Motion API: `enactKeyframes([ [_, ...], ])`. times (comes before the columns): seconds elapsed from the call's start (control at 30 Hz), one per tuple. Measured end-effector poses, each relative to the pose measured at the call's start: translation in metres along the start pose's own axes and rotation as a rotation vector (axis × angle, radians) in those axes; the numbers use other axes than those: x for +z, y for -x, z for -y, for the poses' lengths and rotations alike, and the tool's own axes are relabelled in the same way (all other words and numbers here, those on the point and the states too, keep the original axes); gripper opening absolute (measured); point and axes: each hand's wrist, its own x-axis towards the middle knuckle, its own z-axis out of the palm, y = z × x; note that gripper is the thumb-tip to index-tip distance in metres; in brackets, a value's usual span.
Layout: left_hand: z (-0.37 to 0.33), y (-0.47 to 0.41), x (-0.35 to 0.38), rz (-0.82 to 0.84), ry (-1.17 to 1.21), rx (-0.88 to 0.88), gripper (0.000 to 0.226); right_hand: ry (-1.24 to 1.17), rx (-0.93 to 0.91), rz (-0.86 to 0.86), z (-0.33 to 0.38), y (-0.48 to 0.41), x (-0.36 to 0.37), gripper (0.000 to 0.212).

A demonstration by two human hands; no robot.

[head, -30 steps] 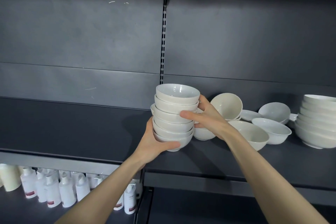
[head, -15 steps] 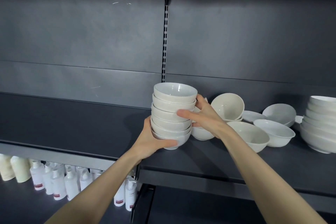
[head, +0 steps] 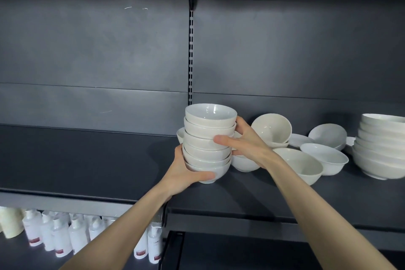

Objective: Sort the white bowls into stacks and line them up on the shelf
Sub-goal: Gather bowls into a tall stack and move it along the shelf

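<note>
Here, the stack of small white bowls (head: pixel 209 142) stands nested and upright near the middle of the shelf (head: pixel 87 166), just in front of the slotted rail (head: pixel 191 57) where the two dark back panels meet. Whether its foot touches the shelf or hangs just over it I cannot tell.

The left hand (head: pixel 186 171) takes the bottom bowl from the left. Its grip is curled, with the thumb laid across the front of the lowest bowl and the fingers gone round the far side. The right hand (head: pixel 247 144) comes in from the right at mid-height, its grip likewise closed on the stack, thumb pressed to the front of a middle bowl and fingers wrapped behind the upper ones.

A half-hidden bowl (head: pixel 180 135) peeps out behind the stack on its left, and a low bowl (head: pixel 243 163) sits just to its right, under the right wrist. Further right the pieces lie loose: a tilted bowl (head: pixel 271 129) leaning with its mouth toward the camera, a wide bowl (head: pixel 300 166) and a second wide bowl (head: pixel 324 158) upright near the front, and a flat plate (head: pixel 300 140) and a shallow dish (head: pixel 328 138) behind them. At the right edge rises a tall stack of larger bowls (head: pixel 381 147) — partly cut off by the frame.

Below, on the lower shelf (head: pixel 15 254) at the left, stand rows of white bottles (head: pixel 54 234) with red labels.
</note>
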Motion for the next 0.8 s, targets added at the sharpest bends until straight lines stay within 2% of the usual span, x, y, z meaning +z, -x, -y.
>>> enactKeyframes([
  [0.3, -0.001, 0.001, 0.002, -0.007, 0.018, 0.054, 0.096, 0.021, 0.024, 0.000, 0.001, 0.001, 0.001, 0.071],
  [0.47, 0.000, 0.000, 0.000, -0.073, -0.158, 0.012, 0.116, 0.041, 0.023, 0.001, 0.005, 0.003, 0.001, 0.070],
  [0.57, 0.000, 0.004, 0.000, -0.091, -0.163, 0.025, 0.114, 0.079, 0.018, -0.024, 0.006, 0.005, 0.001, 0.072],
  [0.63, 0.000, 0.007, -0.002, -0.086, -0.158, 0.042, 0.103, 0.106, 0.015, -0.044, 0.007, 0.006, 0.000, 0.072],
  [0.7, 0.000, 0.012, -0.006, -0.083, -0.163, 0.045, 0.083, 0.120, 0.009, -0.068, 0.010, 0.009, -0.002, 0.069],
  [0.8, 0.000, 0.024, -0.011, -0.195, -0.300, 0.051, 0.064, 0.175, -0.008, -0.114, 0.014, 0.017, -0.009, 0.064],
])
